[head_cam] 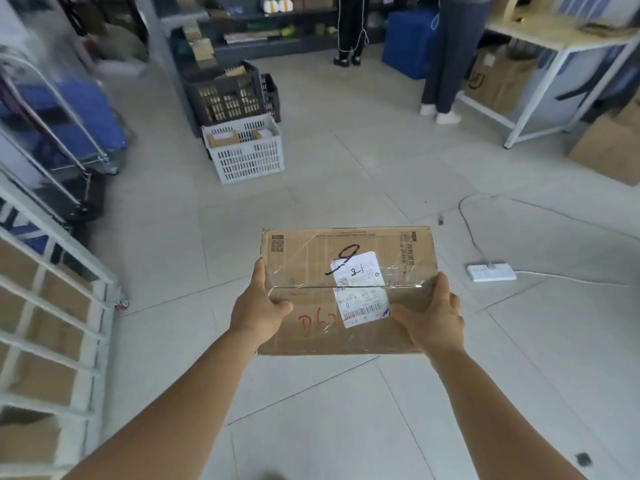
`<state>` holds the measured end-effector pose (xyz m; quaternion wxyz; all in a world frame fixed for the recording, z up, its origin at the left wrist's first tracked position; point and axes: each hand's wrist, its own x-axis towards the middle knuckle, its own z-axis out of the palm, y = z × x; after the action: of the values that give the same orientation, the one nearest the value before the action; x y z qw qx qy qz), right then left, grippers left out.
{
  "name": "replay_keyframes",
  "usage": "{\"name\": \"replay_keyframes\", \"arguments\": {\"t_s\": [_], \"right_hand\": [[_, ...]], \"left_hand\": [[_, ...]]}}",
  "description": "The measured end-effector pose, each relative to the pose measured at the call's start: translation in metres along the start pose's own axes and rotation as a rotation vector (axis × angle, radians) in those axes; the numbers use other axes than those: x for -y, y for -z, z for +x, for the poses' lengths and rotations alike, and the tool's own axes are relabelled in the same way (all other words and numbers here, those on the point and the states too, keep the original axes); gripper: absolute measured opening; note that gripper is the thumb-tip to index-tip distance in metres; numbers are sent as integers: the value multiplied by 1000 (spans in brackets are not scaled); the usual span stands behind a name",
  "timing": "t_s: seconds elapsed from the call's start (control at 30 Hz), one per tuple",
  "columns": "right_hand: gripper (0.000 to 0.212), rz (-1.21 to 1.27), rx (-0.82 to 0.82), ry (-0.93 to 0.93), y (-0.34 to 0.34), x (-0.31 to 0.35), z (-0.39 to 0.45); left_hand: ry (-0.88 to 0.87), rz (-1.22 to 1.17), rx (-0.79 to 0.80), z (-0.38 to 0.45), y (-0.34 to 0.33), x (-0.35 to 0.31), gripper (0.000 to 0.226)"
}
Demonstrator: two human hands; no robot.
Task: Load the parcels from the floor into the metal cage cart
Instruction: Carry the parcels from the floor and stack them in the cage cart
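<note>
A pale tiled floor (346, 161) fills most of the view. At the left edge stands the white metal cage cart (52, 306), with brown boxes visible behind its bars. Far right, a white table (554, 39) has paper bags and cartons beneath it, and two people stand near the dark shelves at the back. Left of centre, a dark crate (225, 95) sits stacked on a white crate (247, 150), both holding small parcels. In the middle, a taped cardboard parcel (311, 258) with a white label is held above the floor, right of the cart. The left hand (258, 308) grips its left edge, thumb on top, and the right hand (433, 313) clasps its right edge likewise. A white power strip (491, 273) lies on the floor to the right.
</note>
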<state>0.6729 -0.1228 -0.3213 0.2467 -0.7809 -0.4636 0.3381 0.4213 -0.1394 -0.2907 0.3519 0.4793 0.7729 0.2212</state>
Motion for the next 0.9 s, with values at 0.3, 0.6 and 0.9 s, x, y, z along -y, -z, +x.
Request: {"name": "replay_keyframes", "arguments": {"t_s": [0.3,0.6,0.9], "right_hand": [[96,-57,158,290,-48,150,-50],[99,-43,313,557,-138,295,-150],[101,-1,419,784,-227,408,-278]], "left_hand": [[81,-129,-284,-41,145,36,88],[159,-194,-568,-94,305,112,83],[207,-230,-810,-163,442,199,82]]}}
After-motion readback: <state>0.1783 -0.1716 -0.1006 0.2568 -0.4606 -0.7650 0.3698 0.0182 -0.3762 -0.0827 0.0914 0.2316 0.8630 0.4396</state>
